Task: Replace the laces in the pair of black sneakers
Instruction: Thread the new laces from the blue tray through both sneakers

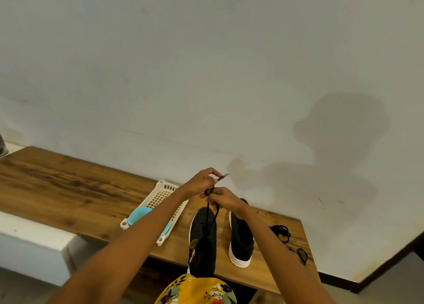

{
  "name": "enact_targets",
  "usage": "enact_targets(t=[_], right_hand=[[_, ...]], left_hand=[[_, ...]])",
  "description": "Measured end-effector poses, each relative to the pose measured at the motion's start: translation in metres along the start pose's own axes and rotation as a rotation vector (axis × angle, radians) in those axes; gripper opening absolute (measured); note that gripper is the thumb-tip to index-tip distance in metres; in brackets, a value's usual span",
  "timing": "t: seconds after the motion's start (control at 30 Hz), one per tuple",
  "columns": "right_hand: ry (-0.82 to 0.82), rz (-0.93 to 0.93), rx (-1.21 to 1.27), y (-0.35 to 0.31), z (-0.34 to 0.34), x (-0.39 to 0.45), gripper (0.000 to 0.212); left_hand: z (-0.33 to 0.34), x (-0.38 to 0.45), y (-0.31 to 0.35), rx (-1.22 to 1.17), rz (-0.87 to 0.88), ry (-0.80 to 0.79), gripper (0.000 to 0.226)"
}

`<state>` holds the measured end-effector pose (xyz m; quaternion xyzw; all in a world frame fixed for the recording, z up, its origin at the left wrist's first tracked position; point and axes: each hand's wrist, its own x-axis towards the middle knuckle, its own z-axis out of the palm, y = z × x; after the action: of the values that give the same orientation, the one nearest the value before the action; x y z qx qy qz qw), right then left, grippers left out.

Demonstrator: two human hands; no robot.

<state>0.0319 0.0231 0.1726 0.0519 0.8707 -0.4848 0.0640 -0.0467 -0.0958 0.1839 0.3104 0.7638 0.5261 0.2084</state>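
Both hands (213,189) pinched on black lace (210,214) above left sneaker (203,239).

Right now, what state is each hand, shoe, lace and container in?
Left hand: raised, pinching the lace tip.
Right hand: gripping both lace strands.
Lace: threaded in the left shoe, pulled up taut.
Left shoe: on the table, partly laced.
Right shoe: on the table, untouched; lacing cannot be told.
Loose laces: lying bunched on the table.
Basket: holds a blue item.
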Motion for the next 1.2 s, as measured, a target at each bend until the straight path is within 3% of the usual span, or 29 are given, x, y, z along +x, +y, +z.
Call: enact_targets(t=[0.1,0.17,0.3,0.37,0.5,0.73,0.83,0.97,1.03,1.2], right_hand=[[-0.042,-0.045,-0.038,0.0,-0.009,-0.007,0.031],[-0.056,-0.038,-0.022,0.004,-0.015,-0.012,0.038],[-0.125,-0.018,-0.083,0.001,-0.018,-0.014,0.04],[-0.112,-0.018,-0.099,0.0,-0.021,-0.012,0.035],[-0.086,-0.105,-0.149,0.003,-0.027,-0.01,0.03],[-0.142,-0.122,-0.203,0.0,-0.035,-0.012,0.018],[-0.098,-0.135,-0.393,0.008,-0.039,-0.009,0.01],[0.225,-0.293,-0.432,0.019,-0.025,-0.006,0.008],[0.292,-0.349,-0.433,0.02,-0.016,-0.005,0.007],[0.379,-0.468,-0.604,0.027,-0.011,-0.004,0.006]], left_hand=[[0.005,0.0,-0.011,0.028,0.003,0.078,0.019],[0.01,-0.003,-0.016,-0.026,-0.067,0.049,0.03],[0.016,-0.005,-0.023,0.007,-0.018,0.1,0.04],[0.011,-0.003,-0.022,0.057,-0.079,0.028,0.038],[0.005,-0.006,-0.018,0.374,-0.126,-0.142,0.027],[-0.001,-0.017,-0.018,0.227,-0.228,-0.362,0.018],[0.0,-0.018,-0.024,0.127,-0.225,-0.292,0.024],[0.011,-0.014,-0.03,0.002,-0.236,-0.185,0.045],[0.017,-0.013,-0.029,-0.102,-0.295,-0.115,0.054],[0.027,-0.006,-0.027,-0.607,-0.323,0.159,0.027]])
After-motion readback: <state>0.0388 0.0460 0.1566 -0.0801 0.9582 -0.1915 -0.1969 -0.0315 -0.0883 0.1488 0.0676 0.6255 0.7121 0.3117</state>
